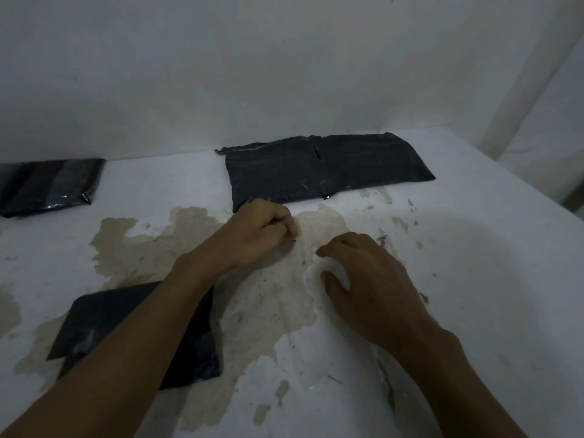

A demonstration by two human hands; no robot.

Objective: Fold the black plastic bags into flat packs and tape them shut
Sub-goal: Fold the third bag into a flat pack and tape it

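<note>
Black plastic, folded flat, in three places on the worn white table (pixel 474 279): a long pack (pixel 328 169) along the far edge near the middle, a smaller pack (pixel 47 184) at the far left edge, a third pack (pixel 104 330) toward the near left corner, partly under the left forearm. Left hand (pixel 262 229) just in front of the long pack, near the table's middle, fingers curled in, thumb and forefinger pinched together on what seems to be a tape end (pixel 294 240), too small and dim to make out for sure. Right hand (pixel 363 279) just beside it, nearer the front edge, fingers bent over a pale roll (pixel 328 273), thumb hooked against its side; probably clear tape, though hard to confirm in this light. Looks like the tape-pulling step, with no strip yet on any pack in reach. To do it well: keep the roll pinned flat under the right hand, draw the end away low and steady with the left, and avoid letting the strip curl back on itself. Pull enough to cross a pack's loose flap, then press the fold flat before laying the strip down. Mind the flaking surface: grit there could spoil the adhesive.
</note>
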